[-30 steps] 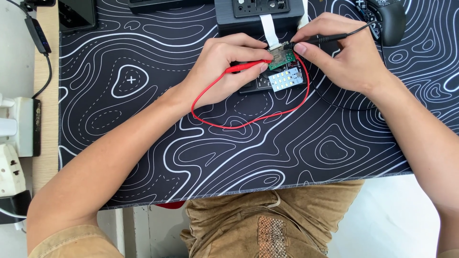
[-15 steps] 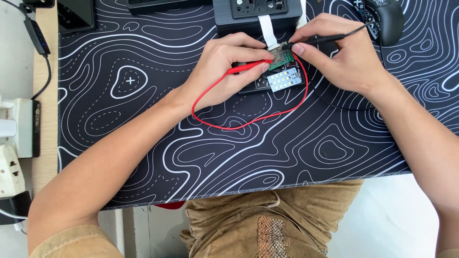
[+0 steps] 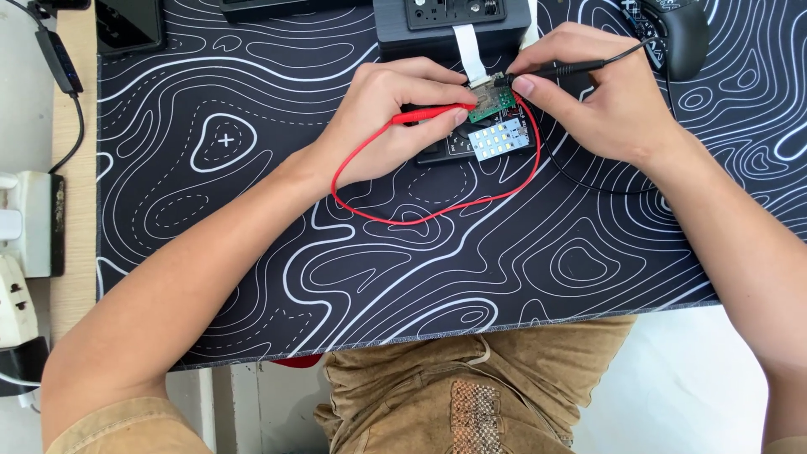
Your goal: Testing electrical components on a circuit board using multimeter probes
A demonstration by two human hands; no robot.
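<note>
Two probes sit on the small green circuit board [image 3: 493,102], and over the last second almost nothing shifts: both hands keep the same pose and only the view drifts slightly. My left hand [image 3: 395,118] has its fingers closed around the red probe [image 3: 430,114], its tip laid against the board's left edge; my right hand [image 3: 601,101] pinches the black probe [image 3: 561,69] between thumb and forefinger, its tip on the board's upper edge. That steadiness reads to me as a contact being held in place, not a move between points. The board lies near the far edge of the counter, just above a little white panel of pale squares [image 3: 502,139] and just below a dark box [image 3: 454,21] with a white ribbon cable [image 3: 468,52] running down to it. The red lead [image 3: 437,210] loops across a black mat with white contour lines [image 3: 252,219]. A black mouse [image 3: 685,29] rests at the far right, and white power adapters [image 3: 25,244] sit off the mat at the left.
</note>
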